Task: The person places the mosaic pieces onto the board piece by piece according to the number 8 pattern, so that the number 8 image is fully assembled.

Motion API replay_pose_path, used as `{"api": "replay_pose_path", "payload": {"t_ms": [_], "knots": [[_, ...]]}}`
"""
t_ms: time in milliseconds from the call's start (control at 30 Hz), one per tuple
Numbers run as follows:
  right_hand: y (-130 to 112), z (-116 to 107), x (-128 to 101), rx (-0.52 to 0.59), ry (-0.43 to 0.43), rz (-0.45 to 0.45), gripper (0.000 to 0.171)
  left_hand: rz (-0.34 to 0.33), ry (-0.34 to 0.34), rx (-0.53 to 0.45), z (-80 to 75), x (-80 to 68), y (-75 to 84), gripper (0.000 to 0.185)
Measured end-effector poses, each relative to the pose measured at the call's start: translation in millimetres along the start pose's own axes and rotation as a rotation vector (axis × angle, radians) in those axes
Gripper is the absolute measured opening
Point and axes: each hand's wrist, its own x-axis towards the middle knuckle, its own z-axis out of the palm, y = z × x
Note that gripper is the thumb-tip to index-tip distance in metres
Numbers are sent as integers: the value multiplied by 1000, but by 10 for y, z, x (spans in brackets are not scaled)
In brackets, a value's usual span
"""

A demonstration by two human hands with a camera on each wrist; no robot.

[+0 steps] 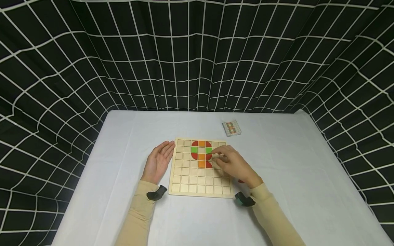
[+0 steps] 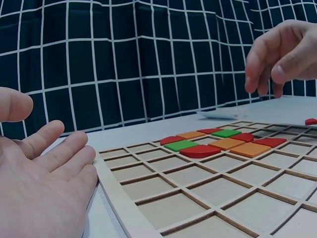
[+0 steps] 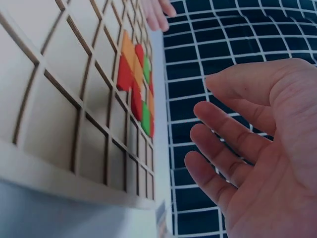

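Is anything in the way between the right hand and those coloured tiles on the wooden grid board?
Nothing visible. The right hand hovers open just above the board, its fingers beside the coloured tiles.

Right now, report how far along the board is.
Done: a small cluster of red, orange and green tiles sits in the board near its top middle. In hand: nothing; the right hand hovers open over the tiles, the left hand rests open at the board's left edge. Left: most cells are bare.
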Motion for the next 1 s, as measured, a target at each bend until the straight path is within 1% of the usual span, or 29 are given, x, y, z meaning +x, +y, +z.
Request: {"api": "replay_pose_path", "payload": {"t_ms": [100, 200, 433, 567, 767, 1000], "knots": [[17, -67, -33, -36, 34, -6, 28, 0, 3, -6, 10, -2, 2, 53], [56, -127, -68, -46, 53, -8, 28, 2, 2, -6, 15, -2, 3, 53], [164, -235, -181, -39, 81, 68, 28, -5, 8, 2, 16, 6, -2, 53], [226, -283, -234, -61, 108, 65, 28, -4, 16, 6, 17, 10, -2, 53], [308, -331, -281, -67, 124, 101, 28, -1, 14, 6, 17, 6, 0, 53], [422, -332, -337, -97, 136, 114, 26, -1, -1, -6, 3, 2, -4, 55]]}}
